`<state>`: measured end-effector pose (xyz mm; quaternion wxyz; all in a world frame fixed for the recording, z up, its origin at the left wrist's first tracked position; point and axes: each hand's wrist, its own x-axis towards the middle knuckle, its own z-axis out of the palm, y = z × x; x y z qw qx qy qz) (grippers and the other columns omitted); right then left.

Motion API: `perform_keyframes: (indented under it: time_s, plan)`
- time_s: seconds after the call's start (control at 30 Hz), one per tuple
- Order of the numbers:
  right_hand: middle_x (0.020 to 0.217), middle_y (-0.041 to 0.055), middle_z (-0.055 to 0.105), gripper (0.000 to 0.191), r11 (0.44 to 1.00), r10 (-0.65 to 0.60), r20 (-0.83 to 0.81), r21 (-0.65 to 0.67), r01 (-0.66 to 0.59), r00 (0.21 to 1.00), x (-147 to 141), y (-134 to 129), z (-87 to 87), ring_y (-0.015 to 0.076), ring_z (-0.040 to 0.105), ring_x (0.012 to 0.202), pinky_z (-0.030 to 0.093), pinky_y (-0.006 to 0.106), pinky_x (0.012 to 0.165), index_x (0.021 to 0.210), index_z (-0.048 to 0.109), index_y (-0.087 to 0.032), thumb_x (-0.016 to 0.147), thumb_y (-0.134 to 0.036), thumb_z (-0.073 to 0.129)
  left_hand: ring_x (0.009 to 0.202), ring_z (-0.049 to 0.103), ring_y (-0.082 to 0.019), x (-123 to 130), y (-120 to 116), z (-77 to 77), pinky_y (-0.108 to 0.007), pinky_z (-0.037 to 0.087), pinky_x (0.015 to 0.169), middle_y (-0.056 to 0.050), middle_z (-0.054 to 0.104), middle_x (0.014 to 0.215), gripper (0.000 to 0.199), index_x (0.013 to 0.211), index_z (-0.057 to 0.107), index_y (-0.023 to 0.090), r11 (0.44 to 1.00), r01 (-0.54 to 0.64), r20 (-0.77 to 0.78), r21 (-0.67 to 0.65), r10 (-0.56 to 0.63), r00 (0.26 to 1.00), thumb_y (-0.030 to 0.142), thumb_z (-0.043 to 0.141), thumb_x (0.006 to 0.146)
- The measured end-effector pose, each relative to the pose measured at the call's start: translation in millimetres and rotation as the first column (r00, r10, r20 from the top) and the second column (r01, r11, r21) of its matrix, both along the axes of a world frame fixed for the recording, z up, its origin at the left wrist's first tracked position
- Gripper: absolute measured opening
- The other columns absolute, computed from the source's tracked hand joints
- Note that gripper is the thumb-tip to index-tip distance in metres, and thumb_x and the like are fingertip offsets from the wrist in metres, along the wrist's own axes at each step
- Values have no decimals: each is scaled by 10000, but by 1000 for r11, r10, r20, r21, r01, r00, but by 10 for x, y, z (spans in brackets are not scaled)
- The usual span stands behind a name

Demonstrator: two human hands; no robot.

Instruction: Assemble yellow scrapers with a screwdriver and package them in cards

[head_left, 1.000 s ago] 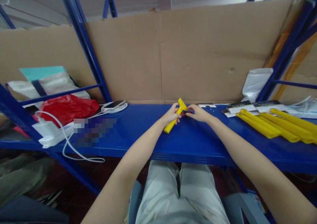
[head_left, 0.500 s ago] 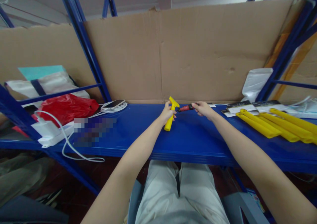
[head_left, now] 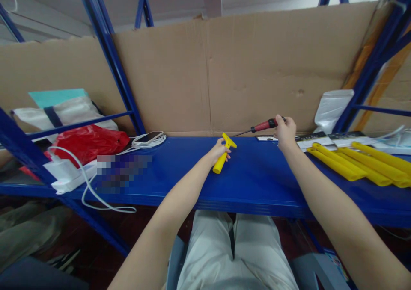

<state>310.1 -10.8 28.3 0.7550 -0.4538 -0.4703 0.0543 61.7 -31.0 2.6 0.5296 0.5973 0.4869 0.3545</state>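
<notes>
While a yellow plastic T-shaped tool (head_left: pixel 221 161) is wrapped by the left hand (head_left: pixel 219 149) over the blue metal worktop (head_left: pixel 253 179), a red-handled metal screwdriver (head_left: pixel 263 125) could be dropped, since only its end is pinched by the right hand (head_left: pixel 286 132).

I have open worktop (head_left: pixel 250 183) between the forearms (head_left: pixel 181 202) and leftward of the left hand (head_left: pixel 220 149), as far as the coiled white cable (head_left: pixel 159 140). The cardboard wall (head_left: pixel 257 76) shuts off the back, the screwdriver (head_left: pixel 263 125) slants from the right hand (head_left: pixel 285 131) across the gap, and yellow tubes (head_left: pixel 337 164) block the right end.
</notes>
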Motion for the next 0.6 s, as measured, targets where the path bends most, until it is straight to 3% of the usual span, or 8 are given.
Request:
perform_keyframes:
  time_s: [0.23, 0.6]
  plan:
    - [607, -43, 418, 407, 998, 61, 6, 10, -61, 998, -138, -44, -4, 129, 470, 600, 400, 276, 563, 709, 405, -229, 755, -589, 591, 454, 530, -59, -19, 21, 0, -188, 429, 423, -56, 622, 994, 681, 1346, 286, 225, 997, 59, 40, -45, -57, 998, 1, 507, 742]
    - [621, -40, 422, 404, 999, 32, 47, 19, -33, 998, -140, -46, -8, 131, 474, 614, 401, 276, 574, 714, 400, -231, 771, -598, 560, 443, 528, -61, -16, 41, -23, -191, 425, 417, -54, 626, 990, 699, 1350, 275, 236, 997, 63, 49, -50, -61, 997, -1, 512, 737]
